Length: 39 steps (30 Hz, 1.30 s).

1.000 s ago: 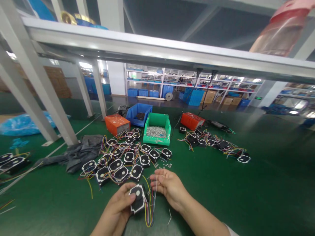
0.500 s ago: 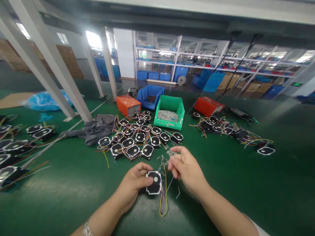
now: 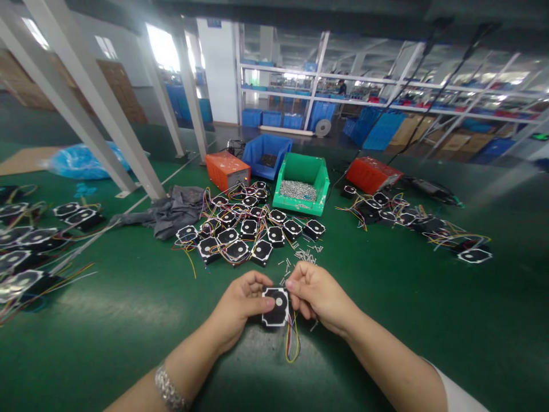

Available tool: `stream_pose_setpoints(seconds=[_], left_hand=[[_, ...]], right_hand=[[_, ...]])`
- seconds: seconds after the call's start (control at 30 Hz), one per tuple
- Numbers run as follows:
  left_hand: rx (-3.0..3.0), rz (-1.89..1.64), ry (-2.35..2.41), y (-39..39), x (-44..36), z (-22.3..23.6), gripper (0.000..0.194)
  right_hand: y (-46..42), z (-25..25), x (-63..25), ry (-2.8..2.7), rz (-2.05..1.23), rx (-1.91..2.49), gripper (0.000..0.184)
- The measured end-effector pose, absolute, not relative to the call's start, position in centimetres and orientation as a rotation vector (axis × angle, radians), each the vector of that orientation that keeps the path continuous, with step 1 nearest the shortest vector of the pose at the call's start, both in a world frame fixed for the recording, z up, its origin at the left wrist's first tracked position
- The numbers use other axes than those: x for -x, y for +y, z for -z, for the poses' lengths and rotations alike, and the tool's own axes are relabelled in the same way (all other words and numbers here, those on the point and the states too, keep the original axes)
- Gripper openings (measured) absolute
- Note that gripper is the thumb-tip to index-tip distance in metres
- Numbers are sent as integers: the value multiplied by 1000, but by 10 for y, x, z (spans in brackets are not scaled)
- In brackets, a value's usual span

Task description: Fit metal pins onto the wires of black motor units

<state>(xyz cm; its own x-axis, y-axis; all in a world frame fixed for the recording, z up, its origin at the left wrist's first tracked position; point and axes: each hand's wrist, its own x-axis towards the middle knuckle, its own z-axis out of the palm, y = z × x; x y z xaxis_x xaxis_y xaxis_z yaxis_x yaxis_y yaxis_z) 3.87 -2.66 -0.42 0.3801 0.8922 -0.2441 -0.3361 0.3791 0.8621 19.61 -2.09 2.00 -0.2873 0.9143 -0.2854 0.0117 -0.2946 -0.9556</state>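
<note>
A square black motor [image 3: 275, 316] with a white-edged face and a round light centre is held in my left hand [image 3: 246, 303], thumb on its face and fingers behind. Yellow, red and dark wires [image 3: 292, 343] hang from its right side. My right hand [image 3: 315, 292] is closed in a pinch at the motor's upper right corner. Whatever lies between its fingertips is too small or hidden to make out. Just beyond the hands, loose silver screws [image 3: 306, 254] lie scattered on the green table [image 3: 180, 337]. Several similar motors [image 3: 237, 250] with tangled wires sit behind them.
At the back stand a green bin [image 3: 300, 207] of small metal parts, a blue bin [image 3: 266, 150] and two orange boxes [image 3: 227, 171] [image 3: 373, 174]. A grey cloth [image 3: 182, 209] lies left. More motors rest at far left [image 3: 19, 257] and right [image 3: 474, 254].
My right hand has moved from over the screws, left and towards me, to the motor's upper right corner. The motor stays in my left hand, and the camera view has shifted slightly.
</note>
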Motion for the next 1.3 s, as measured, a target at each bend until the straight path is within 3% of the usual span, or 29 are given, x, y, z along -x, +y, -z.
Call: stream_pose_setpoints(seconds=[0.27, 0.67, 1.0, 1.3], left_hand=[[-808, -899, 814, -27, -40, 4, 30], [-772, -862, 779, -27, -39, 5, 33], [-839, -795, 760, -30, -40, 6, 73], [-832, -738, 711, -32, -38, 5, 83]], right_hand=[[-17, -18, -199, -1140, -1719, 1275, 29], [-6, -23, -208, -1101, -1561, 1189, 17], [-13, -23, -204, -1547, -1271, 1180, 7], [-21, -13, -190, -1318, -1524, 1141, 9]])
